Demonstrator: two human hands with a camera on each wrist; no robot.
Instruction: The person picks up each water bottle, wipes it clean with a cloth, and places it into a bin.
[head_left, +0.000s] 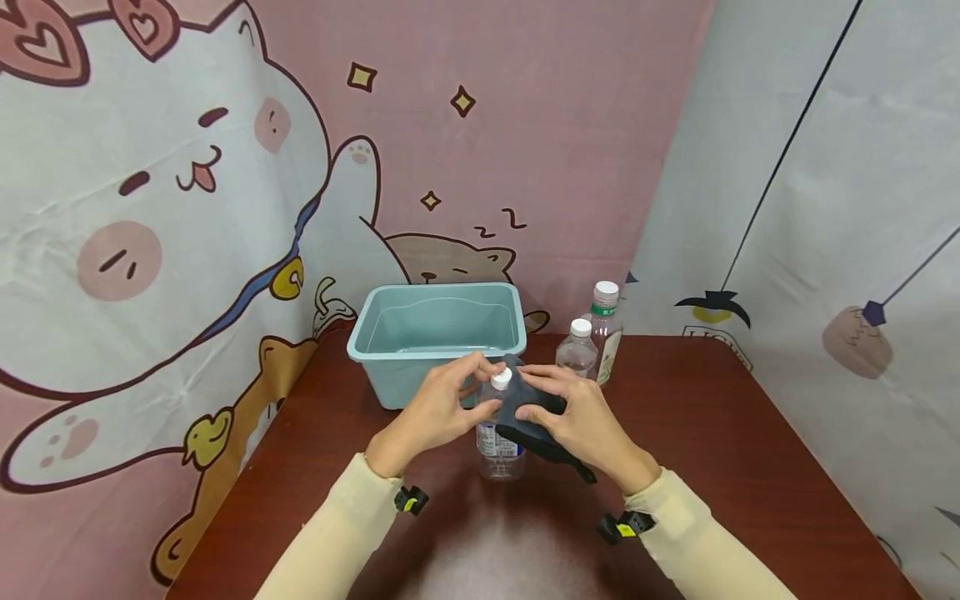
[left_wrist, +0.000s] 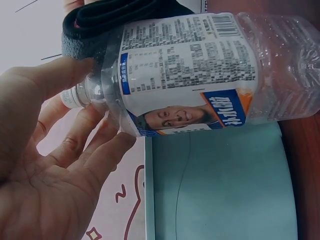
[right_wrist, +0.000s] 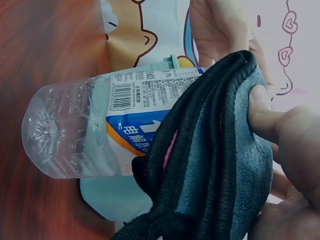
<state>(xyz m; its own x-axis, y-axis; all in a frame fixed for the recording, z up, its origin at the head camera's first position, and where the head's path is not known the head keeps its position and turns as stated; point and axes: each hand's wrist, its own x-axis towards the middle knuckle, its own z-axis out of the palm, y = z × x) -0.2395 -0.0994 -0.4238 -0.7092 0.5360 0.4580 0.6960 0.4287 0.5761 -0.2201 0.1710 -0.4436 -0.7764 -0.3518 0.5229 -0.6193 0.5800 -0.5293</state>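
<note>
Head view: the left hand [head_left: 442, 398] grips the bottle [head_left: 497, 443] by its neck, nearer than the teal tub [head_left: 397, 383], seemingly to steady it upright. On the bottle's right, the right hand [head_left: 588, 419] pinches a folded grey cloth [head_left: 527, 427], probably to bunch its layers.

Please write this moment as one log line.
left hand: grips bottle | right hand: holds folded cloth | behind: basin, two bottles

On the reddish-brown worktop [head_left: 322, 500] before you sits a teal basin [head_left: 438, 356]; to its right you have a clear bottle [head_left: 575, 355], a green-ringed bottle [head_left: 604, 327] behind it. A cartoon backdrop [head_left: 555, 142] rises beyond.
</note>
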